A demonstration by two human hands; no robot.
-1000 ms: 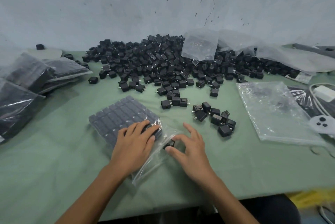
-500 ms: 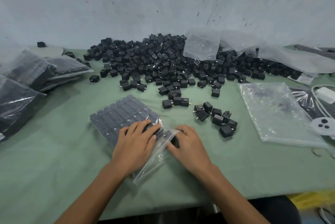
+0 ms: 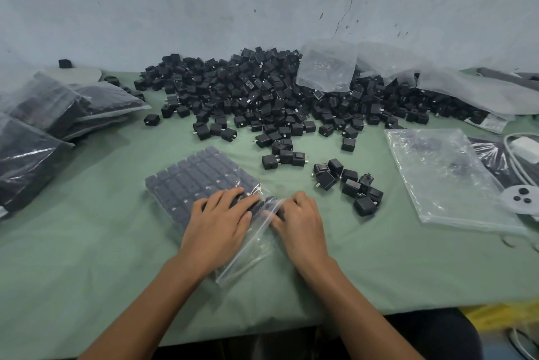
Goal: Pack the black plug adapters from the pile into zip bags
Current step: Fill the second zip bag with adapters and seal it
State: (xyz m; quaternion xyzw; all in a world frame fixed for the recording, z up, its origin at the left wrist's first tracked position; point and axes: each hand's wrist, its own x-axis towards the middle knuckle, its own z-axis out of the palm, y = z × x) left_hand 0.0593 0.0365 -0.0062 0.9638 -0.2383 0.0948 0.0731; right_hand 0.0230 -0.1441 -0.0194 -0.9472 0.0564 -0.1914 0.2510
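Your left hand (image 3: pixel 218 222) is pressing flat, fingers spread, on the zip bag (image 3: pixel 186 181), steadying its packed rows. Your right hand (image 3: pixel 300 222) is curling at the bag's open mouth; whether it is pinching anything is hidden. Loose plug adapters (image 3: pixel 350 184) are lying just right, unobstructed; the pile (image 3: pixel 262 97) is sitting behind, a spare bag (image 3: pixel 443 179) further right on the surface (image 3: pixel 87 257).
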